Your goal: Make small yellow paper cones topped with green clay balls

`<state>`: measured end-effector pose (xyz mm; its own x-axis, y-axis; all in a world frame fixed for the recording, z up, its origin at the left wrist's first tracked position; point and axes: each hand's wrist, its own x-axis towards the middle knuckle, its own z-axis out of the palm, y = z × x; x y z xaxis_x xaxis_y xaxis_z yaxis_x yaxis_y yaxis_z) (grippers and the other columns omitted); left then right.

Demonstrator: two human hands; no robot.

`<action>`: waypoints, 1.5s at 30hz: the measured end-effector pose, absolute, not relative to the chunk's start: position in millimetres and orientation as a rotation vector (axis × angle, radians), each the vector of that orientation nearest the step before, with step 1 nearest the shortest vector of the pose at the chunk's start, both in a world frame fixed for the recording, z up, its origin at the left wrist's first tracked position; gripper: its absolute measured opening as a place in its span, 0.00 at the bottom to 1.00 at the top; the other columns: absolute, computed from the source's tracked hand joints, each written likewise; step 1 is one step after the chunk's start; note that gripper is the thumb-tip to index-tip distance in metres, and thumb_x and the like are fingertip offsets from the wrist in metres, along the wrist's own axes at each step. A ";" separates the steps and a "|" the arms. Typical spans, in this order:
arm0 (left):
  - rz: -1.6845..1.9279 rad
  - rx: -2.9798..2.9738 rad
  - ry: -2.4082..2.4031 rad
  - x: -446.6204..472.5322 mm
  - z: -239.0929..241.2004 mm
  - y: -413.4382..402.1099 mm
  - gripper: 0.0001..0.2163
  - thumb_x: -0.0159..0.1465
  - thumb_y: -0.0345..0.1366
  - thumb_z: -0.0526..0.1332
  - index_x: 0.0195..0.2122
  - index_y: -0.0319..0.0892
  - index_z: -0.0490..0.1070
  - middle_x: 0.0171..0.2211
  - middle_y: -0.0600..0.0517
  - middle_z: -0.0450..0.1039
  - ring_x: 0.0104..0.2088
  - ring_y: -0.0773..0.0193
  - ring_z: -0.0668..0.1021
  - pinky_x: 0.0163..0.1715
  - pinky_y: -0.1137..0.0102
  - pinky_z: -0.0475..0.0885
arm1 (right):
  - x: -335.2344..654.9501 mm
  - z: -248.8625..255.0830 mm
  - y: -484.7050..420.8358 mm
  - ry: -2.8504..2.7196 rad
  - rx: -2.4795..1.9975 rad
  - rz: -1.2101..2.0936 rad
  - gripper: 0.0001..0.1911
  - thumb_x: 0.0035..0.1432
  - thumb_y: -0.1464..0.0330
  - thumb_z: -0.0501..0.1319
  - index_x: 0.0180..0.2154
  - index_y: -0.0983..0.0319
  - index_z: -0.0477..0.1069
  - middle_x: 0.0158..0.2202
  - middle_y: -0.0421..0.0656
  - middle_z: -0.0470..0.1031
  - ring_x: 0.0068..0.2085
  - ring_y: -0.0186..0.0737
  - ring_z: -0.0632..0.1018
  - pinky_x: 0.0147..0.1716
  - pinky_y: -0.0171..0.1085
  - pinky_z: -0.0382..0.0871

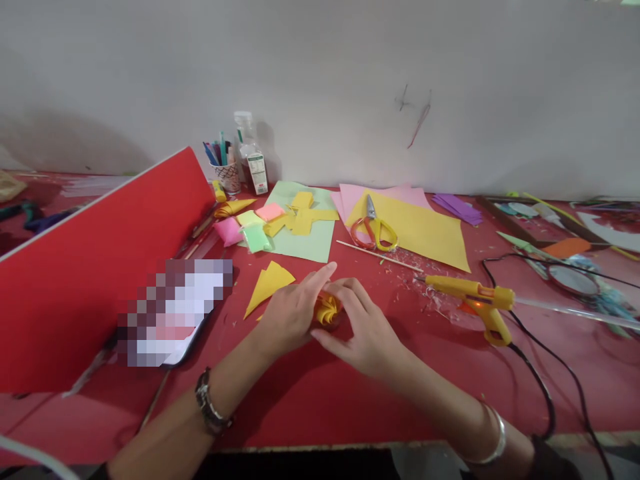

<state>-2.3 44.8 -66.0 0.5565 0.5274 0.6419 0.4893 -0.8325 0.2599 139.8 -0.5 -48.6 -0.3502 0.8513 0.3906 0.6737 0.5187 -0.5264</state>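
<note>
Both my hands meet at the middle of the red table (pixel 320 400). My left hand (pixel 290 310) and my right hand (pixel 363 327) pinch a small folded yellow paper flower (pixel 327 310) between their fingers, low over the tabletop. A folded yellow paper triangle (pixel 267 283) lies just left of my left hand. A yellow glue gun (pixel 475 300) rests on its stand to the right, its black cord (pixel 537 380) trailing toward the front edge.
Yellow-handled scissors (pixel 375 230) lie on a yellow sheet (pixel 425 230) over pink paper. Cut yellow pieces sit on a green sheet (pixel 305 233). A red board (pixel 100 267) leans at the left beside a phone (pixel 173 313). A pen cup (pixel 225 170) and bottle (pixel 253 160) stand by the wall.
</note>
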 end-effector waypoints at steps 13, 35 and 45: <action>1.079 2.595 0.757 1.5 -70.3 46.7 0.30 0.53 0.30 0.54 0.56 0.42 0.42 0.40 0.45 0.72 0.34 0.61 0.76 0.26 0.71 0.72 | 140.4 -46.9 0.8 -2.254 -1.306 0.058 0.10 0.52 0.69 0.54 0.38 0.63 0.66 0.36 0.48 0.68 0.32 0.41 0.73 0.19 0.35 0.69; 0.791 1.638 0.431 -10.4 -54.4 45.0 0.22 0.60 0.52 0.46 0.48 0.43 0.62 0.49 0.45 0.64 0.51 0.57 0.65 0.50 0.64 0.60 | 161.0 -38.2 8.6 -2.064 -0.886 0.570 0.17 0.50 0.67 0.60 0.43 0.58 0.62 0.40 0.43 0.70 0.41 0.37 0.72 0.39 0.38 0.67; 0.764 1.719 0.536 -3.9 -56.0 40.4 0.21 0.60 0.48 0.49 0.52 0.44 0.57 0.51 0.45 0.63 0.51 0.59 0.67 0.51 0.64 0.62 | 159.1 -39.3 9.9 -2.050 -0.943 0.497 0.14 0.52 0.67 0.59 0.42 0.59 0.62 0.39 0.44 0.69 0.40 0.36 0.72 0.38 0.37 0.67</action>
<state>-3.9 40.4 -56.0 0.6866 0.6936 0.2181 -0.0306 -0.2721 0.9618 159.1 9.9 -39.3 -0.3950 0.7652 0.5084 0.4475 0.6435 -0.6210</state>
